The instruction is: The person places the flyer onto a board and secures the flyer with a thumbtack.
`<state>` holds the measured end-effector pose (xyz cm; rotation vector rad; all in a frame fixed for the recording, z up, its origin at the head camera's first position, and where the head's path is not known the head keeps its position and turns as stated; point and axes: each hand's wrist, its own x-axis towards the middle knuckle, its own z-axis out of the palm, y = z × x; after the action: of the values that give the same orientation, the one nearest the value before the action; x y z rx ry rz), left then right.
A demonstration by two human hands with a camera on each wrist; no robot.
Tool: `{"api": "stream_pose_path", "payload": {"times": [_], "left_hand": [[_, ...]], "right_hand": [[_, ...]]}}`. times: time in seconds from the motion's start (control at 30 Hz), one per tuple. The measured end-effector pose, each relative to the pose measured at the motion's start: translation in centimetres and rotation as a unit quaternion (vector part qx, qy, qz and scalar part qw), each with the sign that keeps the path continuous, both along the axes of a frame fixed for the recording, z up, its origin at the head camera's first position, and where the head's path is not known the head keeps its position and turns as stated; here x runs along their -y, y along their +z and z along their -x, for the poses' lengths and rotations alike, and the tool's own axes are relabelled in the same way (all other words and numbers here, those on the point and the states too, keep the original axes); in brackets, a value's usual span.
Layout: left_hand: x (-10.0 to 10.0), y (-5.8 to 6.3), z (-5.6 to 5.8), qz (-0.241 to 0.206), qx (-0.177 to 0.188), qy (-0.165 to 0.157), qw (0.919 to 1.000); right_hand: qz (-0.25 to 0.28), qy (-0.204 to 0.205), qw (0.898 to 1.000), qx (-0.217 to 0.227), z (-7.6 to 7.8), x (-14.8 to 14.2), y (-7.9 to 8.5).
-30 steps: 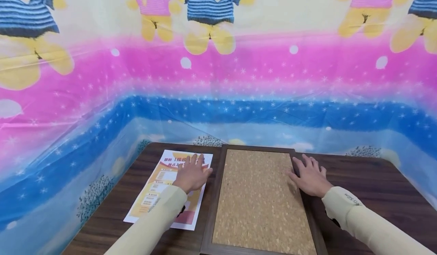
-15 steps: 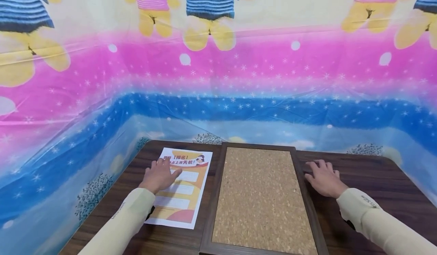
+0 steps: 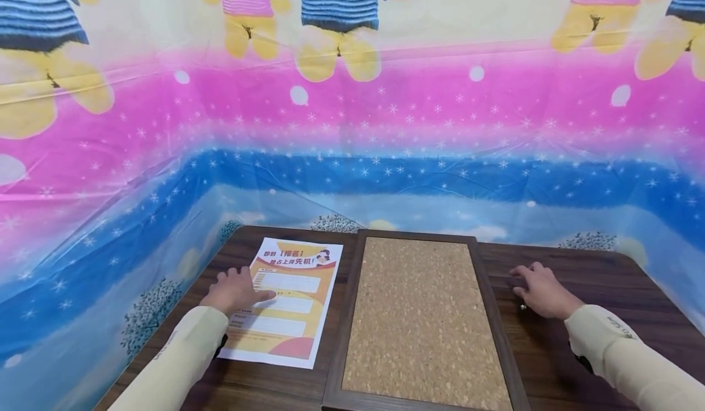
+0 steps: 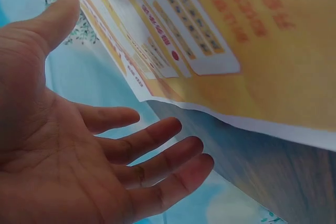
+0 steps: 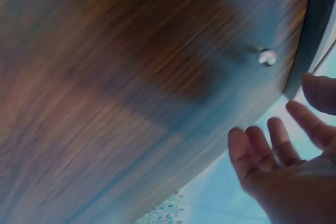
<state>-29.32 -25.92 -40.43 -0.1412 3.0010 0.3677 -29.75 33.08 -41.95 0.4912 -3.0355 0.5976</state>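
A printed poster (image 3: 300,344) in orange, red and white lies on the table left of a framed cork board (image 3: 418,325). My left hand (image 3: 231,290) is over the poster's left edge, fingers spread and holding nothing. In the left wrist view its palm (image 4: 58,156) faces the sheet, whose white border curls slightly. Right of the board, my right hand (image 3: 546,292) hovers low with loosely bent fingers. Just by its thumb is a small pushpin (image 3: 522,307) with a pale, shiny head. In the right wrist view the pushpin (image 5: 266,56) lies on the wood, apart from the fingertips.
Brown wood grain covers the tabletop (image 3: 611,276), which has rounded back corners. The board's dark frame (image 3: 336,362) runs down the middle, reaching the near edge of view. A printed curtain (image 3: 352,123) with bears and snowflakes hangs close behind and at both sides.
My left hand has moved left from the poster's middle to its left edge, uncovering the heading. The right hand has moved right, off the board's frame, and the pushpin now shows beside it.
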Motion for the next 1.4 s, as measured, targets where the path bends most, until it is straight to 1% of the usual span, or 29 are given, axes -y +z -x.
{"api": "stream_pose_path", "payload": {"times": [0.13, 0.3, 0.47, 0.6, 0.73, 0.9, 1.07, 1.23, 1.4], "left_hand": [[0.2, -0.1, -0.2, -0.003, 0.010, -0.001, 0.9999], [0.7, 0.1, -0.3, 0.000, 0.013, -0.002, 0.9999], [1.3, 0.2, -0.2, 0.012, 0.021, 0.001, 0.9997], [1.7, 0.3, -0.2, 0.018, 0.031, -0.003, 0.9994], [1.7, 0.3, 0.0, 0.031, 0.038, -0.008, 0.9988], [1.7, 0.4, 0.0, 0.035, 0.035, -0.008, 0.9987], [1.5, 0.5, 0.1, 0.029, 0.039, -0.001, 0.9988], [1.4, 0.5, 0.2, 0.022, 0.052, 0.009, 0.9984], [1.4, 0.6, 0.3, -0.001, 0.058, 0.011, 0.9983]], "right_hand": [[0.013, 0.009, 1.000, 0.014, 0.1, -0.9, -0.5], [0.027, 0.018, 0.999, 0.028, 0.2, -1.4, -0.9], [0.039, 0.023, 0.998, 0.050, 0.1, -1.8, -0.9], [0.039, 0.032, 0.997, 0.058, 0.0, -2.0, -1.0], [0.032, 0.037, 0.997, 0.056, -0.1, -2.2, -1.3], [0.027, 0.031, 0.998, 0.051, 0.0, -2.2, -1.5], [0.026, 0.022, 0.998, 0.052, 0.0, -2.1, -1.7], [0.029, 0.020, 0.999, 0.036, 0.0, -2.2, -1.9], [0.034, 0.019, 0.999, 0.024, 0.0, -2.1, -2.2]]}}
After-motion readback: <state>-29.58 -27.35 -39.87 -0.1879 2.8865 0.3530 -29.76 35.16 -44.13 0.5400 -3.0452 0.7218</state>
